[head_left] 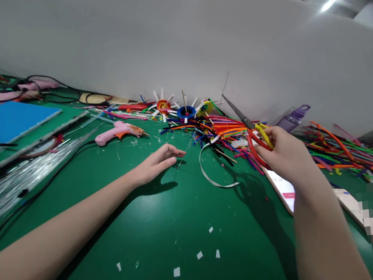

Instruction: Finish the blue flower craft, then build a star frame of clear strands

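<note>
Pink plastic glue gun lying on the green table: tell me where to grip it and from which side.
Grip the pink plastic glue gun by its handle, the end pointing left. Come from above on the near side: it lies flat on the green table, and its nozzle points right, away from that grip.

Nothing here can be read: no words, brands or numbers. The phone screen [285,190] near the right edge of the tabletop [167,216] shows a red bar with lettering too small to make out. The scissors [240,115] show no legible mark.
</note>
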Demonstrator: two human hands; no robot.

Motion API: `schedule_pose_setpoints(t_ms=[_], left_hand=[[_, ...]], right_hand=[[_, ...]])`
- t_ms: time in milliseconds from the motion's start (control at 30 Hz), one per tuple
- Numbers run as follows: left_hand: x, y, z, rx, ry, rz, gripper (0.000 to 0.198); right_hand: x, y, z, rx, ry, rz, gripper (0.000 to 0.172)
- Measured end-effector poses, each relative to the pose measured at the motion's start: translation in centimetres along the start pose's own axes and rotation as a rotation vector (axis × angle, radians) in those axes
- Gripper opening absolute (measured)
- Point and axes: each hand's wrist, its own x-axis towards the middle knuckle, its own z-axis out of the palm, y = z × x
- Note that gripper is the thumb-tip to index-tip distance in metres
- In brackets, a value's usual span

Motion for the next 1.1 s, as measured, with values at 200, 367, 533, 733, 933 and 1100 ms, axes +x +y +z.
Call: schedule_pose_setpoints(t_ms=[200,367,533,733,933,1100], left_hand=[[0.0,-0.2,-0.1,0.005,-0.009,0.017,0.027],[0.0,-0.2,-0.2,0.004,-0.014,0.011,0.025],[-0.1,0.0,-0.1,-0.002,-0.015,0.01,0.026],[-0.1,-0.1,-0.1,0.002,-0.017,0.009,0.027],[-0.1,-0.3,-0.2,0.006,-0.021,0.015,0.026],[-0.1,-0.3,-0.2,0.012,-0.021,0.015,0.026]], right_hand=[[0.3,0.0,1.0,-0.036,0.072,0.041,0.041],[0.8,0.0,2.5,-0.086,0.075,0.074,0.042],[1.2,0.2,4.5,-0.102,0.105,0.031,0.041],[1.8,1.2,7.0,-0.16,0.198,-0.054,0.056],[2.0,1.8,8.2,-0.257,0.084,0.014,0.078],[2.5,1.6,7.2,-0.027,0.056,0.03,0.067]])
